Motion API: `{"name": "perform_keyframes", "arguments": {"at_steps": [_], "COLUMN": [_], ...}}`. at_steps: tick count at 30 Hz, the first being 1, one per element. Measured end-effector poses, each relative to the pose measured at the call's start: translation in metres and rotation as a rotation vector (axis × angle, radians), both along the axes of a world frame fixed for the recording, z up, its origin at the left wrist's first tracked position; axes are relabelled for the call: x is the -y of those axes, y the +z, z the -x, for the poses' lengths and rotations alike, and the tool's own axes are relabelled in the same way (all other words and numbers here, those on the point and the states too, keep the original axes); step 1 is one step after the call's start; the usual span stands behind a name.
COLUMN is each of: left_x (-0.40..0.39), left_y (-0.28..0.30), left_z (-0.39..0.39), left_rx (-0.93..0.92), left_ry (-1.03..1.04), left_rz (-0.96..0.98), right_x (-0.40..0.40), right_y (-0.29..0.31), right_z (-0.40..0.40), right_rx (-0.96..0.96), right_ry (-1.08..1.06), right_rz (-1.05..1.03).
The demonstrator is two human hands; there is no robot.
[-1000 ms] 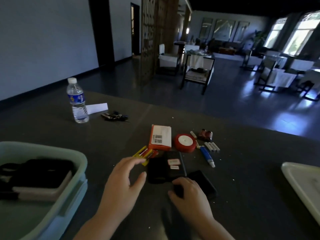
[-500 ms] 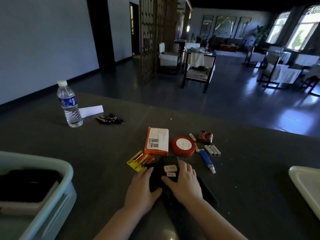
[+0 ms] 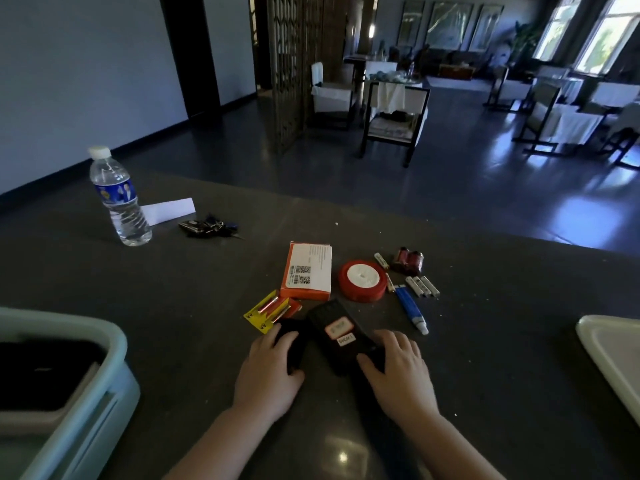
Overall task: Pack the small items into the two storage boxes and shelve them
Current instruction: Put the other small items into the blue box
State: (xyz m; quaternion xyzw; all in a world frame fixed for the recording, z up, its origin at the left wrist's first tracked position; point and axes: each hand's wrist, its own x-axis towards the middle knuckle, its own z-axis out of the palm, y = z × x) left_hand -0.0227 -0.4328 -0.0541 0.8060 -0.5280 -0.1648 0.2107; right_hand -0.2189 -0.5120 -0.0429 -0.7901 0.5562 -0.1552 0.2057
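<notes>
Near the table's front edge, my left hand [image 3: 270, 370] curls its fingers and thumb around a small black item [image 3: 294, 341]. My right hand [image 3: 398, 372] grips another flat black item [image 3: 378, 355]. Between them lies a black device with two labels [image 3: 337, 334], tilted and touching both. Just beyond it are a yellow battery pack [image 3: 268, 308], an orange box [image 3: 306, 271], a red tape roll [image 3: 362, 280], a blue tube [image 3: 410, 308], loose white batteries [image 3: 422, 285] and a red battery pair [image 3: 408, 261]. A teal storage box [image 3: 114, 368] with dark things inside stands at the left. A pale box [image 3: 609, 348] shows at the right edge.
A water bottle [image 3: 119, 199] stands at the far left of the dark table, with a white paper slip [image 3: 169, 209] and a bunch of keys [image 3: 207, 226] beside it. Beyond the table's far edge is open floor with chairs.
My hands were together on the black pile and have spread apart, each holding a black item on either side of the labelled device. The view shifted slightly right.
</notes>
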Motion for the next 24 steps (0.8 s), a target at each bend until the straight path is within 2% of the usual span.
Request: {"name": "perform_keyframes", "arguments": {"at_steps": [5, 13, 20, 24], "left_x": [0.005, -0.003, -0.034, -0.048], "left_y": [0.006, 0.004, 0.009, 0.036], "left_z": [0.006, 0.008, 0.011, 0.011], "left_rx": [0.020, -0.019, -0.129, -0.167], "left_ry": [0.113, 0.187, 0.242, 0.234], "left_rz": [0.090, 0.078, 0.161, 0.333], "right_x": [-0.015, -0.017, -0.030, -0.042], "right_y": [-0.006, -0.005, 0.002, 0.027], "right_z": [0.029, 0.044, 0.049, 0.029], "right_rx": [-0.019, -0.038, 0.073, 0.174], "right_ry": [-0.095, -0.090, -0.180, -0.086], "right_rz": [0.048, 0.004, 0.060, 0.097]}}
